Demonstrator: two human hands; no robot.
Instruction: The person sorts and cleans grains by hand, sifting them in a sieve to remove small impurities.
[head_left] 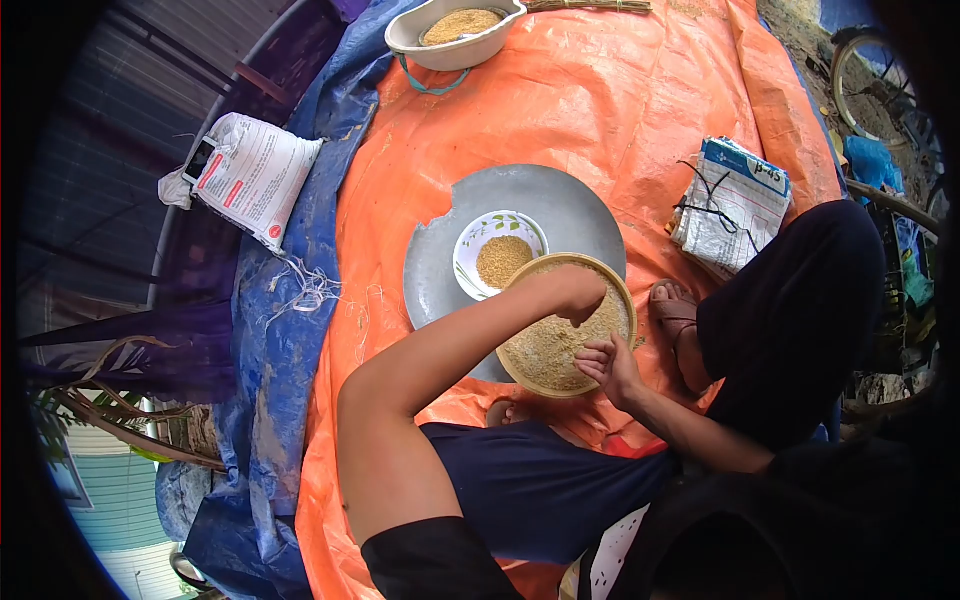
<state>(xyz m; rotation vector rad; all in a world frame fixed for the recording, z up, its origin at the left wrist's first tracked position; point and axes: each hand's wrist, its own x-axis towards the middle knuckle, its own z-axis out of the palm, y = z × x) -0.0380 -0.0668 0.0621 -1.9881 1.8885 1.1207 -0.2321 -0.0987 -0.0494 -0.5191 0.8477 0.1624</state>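
A round, shallow sieve-like tray (632,300) with a tan rim holds pale, coarse grain or meal (545,350). Over its upper part is my left hand (578,294), its fingers curled downward and closed. My right hand (612,368) is at the tray's lower right, palm turned up and fingers curled in. Whatever either hand has in its fingers is too small or hidden to name. Beside the tray, a white bowl with green leaf patterns (465,262) contains golden grain (502,260). Both rest on a large round grey metal tray (580,205) with a chipped edge.
An orange tarp (480,120) covers the ground, with a blue tarp (268,380) along the left. A white printed sack (262,175) lies there. Farther off is a basin (480,50) of grain. Folded sacks (725,210) sit near my foot (680,325). A bicycle wheel (845,85) stands upper right.
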